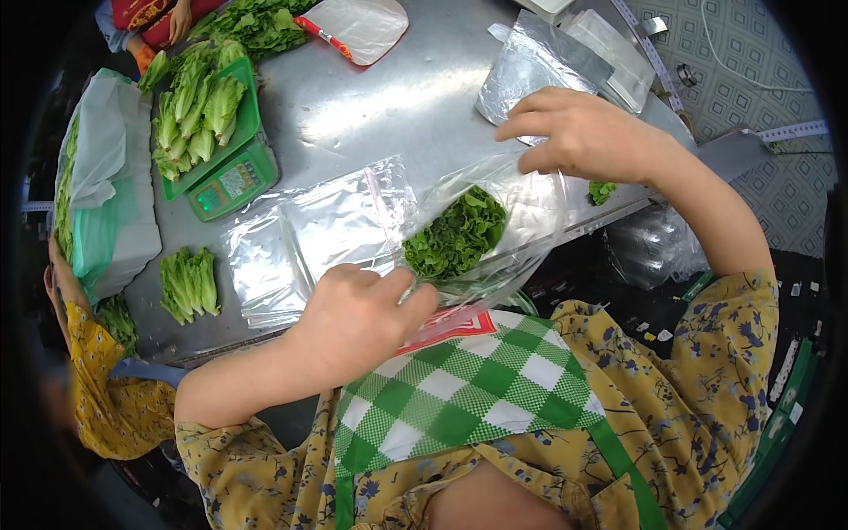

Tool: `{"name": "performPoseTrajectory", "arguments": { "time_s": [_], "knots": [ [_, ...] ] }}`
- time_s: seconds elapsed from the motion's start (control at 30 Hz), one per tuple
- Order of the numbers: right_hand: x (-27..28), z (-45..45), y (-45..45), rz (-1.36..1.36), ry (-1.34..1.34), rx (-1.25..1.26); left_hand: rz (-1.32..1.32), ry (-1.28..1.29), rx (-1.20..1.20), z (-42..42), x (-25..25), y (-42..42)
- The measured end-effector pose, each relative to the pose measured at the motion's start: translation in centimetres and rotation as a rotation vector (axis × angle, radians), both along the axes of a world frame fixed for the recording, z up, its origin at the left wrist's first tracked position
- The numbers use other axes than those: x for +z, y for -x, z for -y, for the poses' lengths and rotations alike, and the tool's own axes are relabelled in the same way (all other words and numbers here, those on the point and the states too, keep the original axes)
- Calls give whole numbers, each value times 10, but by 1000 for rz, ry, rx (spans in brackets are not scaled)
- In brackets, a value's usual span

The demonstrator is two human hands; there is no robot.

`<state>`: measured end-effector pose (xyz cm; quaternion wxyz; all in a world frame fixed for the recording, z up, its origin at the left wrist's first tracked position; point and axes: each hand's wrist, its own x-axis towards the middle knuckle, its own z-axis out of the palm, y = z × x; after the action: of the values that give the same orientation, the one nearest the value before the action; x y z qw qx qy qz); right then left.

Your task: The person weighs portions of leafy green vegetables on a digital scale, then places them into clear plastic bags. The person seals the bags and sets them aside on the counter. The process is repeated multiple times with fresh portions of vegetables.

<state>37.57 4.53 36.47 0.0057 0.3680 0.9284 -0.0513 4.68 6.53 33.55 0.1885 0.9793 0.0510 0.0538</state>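
A clear plastic bag is stretched between my two hands at the near edge of the metal table. Inside the bag sits a bunch of dark green leafy lettuce, frilly leaf tops upward. My left hand pinches the bag's near left side with thumb and fingers. At the far right side, my right hand has its fingertips on the bag, fingers bent and partly spread. Flat clear bags lie stacked just left of the bagged lettuce.
Left of the bags, a green digital scale carries a green tray piled with lettuce. A small lettuce bunch lies nearer. Silvery sheets lie at far right, a red-edged bag at the back. Other people's hands show at left.
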Motion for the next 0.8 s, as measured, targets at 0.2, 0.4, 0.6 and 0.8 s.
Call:
{"name": "performPoseTrajectory", "arguments": {
  "time_s": [0.2,0.4,0.6,0.8],
  "knots": [
    [35,4,-16,-298,179,-151,252,237,201,-47,30,24],
    [48,6,5,-350,53,-156,93,197,189,-61,64,15],
    [69,-30,-21,-260,66,-300,165,32,254,-113,62,4],
    [56,-116,-48,-147,252,-521,-3,52,237,-217,53,-37]
  ]
}}
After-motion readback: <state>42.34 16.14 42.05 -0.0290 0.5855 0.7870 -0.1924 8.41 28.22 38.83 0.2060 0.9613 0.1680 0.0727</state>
